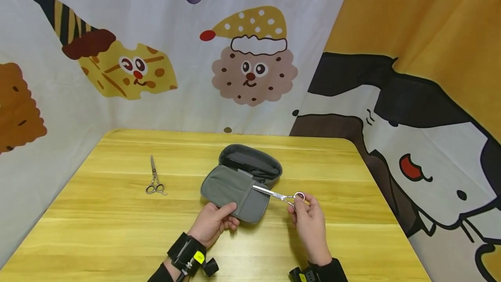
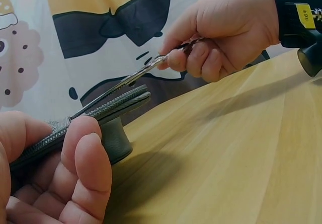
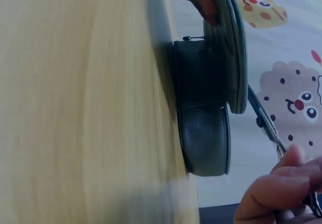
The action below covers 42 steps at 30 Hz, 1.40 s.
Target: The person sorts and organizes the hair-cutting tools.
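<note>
A small grey zip case [image 1: 227, 184] stands unzipped on the table, its padded flap folded out toward me. My left hand [image 1: 213, 223] grips the flap's near edge, thumb on top and fingers beneath. In my right hand [image 1: 311, 225], the thumb and fingers pinch a pair of silver hairdressing scissors [image 1: 277, 195] by the finger rings. Their blades are together and point left across the flap, with the tips right at the edge of its pocket [image 1: 245, 197]. In the left wrist view, the scissors [image 2: 146, 69] slant down over the zipper edge [image 2: 118, 103].
A second pair of hairdressing scissors [image 1: 155, 177] lies on the wooden table [image 1: 105, 229] to the left, points away from me. The case's deeper half [image 1: 252, 164] stands behind the flap. A printed cloth [image 1: 164, 112] hangs along the table's far and right sides.
</note>
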{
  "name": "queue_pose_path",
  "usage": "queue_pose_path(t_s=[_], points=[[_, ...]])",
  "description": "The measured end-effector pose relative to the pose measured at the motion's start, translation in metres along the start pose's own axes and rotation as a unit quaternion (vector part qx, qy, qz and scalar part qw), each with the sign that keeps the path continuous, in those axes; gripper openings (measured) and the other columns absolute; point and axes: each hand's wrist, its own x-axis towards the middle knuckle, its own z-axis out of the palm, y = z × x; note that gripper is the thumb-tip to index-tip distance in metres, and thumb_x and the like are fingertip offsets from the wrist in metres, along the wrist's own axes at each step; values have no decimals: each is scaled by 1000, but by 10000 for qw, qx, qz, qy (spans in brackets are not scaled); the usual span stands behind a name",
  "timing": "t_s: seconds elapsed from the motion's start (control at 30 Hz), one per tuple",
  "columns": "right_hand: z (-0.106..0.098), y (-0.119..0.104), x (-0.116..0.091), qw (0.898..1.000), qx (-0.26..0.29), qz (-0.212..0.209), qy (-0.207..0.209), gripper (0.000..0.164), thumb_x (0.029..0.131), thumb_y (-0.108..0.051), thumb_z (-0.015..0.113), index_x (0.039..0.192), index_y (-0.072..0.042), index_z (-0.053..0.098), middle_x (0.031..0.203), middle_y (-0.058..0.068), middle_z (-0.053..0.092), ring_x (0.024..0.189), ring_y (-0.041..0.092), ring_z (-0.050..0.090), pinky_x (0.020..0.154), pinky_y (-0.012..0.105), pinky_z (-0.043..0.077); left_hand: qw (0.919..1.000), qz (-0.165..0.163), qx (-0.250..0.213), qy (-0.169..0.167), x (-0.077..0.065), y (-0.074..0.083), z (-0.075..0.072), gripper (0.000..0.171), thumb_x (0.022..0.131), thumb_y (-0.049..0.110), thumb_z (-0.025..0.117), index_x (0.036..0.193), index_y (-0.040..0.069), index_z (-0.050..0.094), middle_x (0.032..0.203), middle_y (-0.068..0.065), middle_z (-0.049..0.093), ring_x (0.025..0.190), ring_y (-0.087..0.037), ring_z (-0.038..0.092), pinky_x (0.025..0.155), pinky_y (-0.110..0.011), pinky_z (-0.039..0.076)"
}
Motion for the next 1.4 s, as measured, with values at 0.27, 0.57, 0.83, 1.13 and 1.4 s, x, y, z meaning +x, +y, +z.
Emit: queue_pose_path(t_s=[0.27,0.57,0.83,1.13,1.4], points=[[-3,-1,-4,9940,-883,-571,286,35,109,-18,57,140,-2,58,86,16,74,72,19,69,53,22,40,9999,-8,138,-27,0,0,1,17,108,18,65,103,3,69,73,-2,77,66,-10,73,68,-26,62],[1,3,-3,9945,-805,-656,-151,39,113,-20,54,146,1,51,79,5,65,54,7,43,51,22,36,9994,12,329,-112,1,-3,1,18,106,18,67,110,1,68,73,0,77,67,-9,73,67,-26,63],[1,3,-2,9904,784,429,-1057,41,117,-20,42,150,3,37,83,2,52,61,8,41,53,21,38,9995,-15,215,-248,1,-3,-3,15,108,19,64,107,5,69,74,0,77,69,-9,74,69,-26,62],[0,-5,-4,9927,723,213,-937,37,118,-22,41,147,0,39,83,2,53,61,8,45,53,21,42,9996,2,85,-281,1,-2,-2,12,109,18,62,108,7,68,76,1,77,69,-9,73,71,-26,63],[6,-4,-6,9849,861,467,-1430,36,117,-18,41,147,1,38,80,2,51,58,9,40,52,21,39,9994,-34,261,-235,2,-3,0,18,108,19,65,114,2,67,76,0,77,70,-10,73,71,-27,63]])
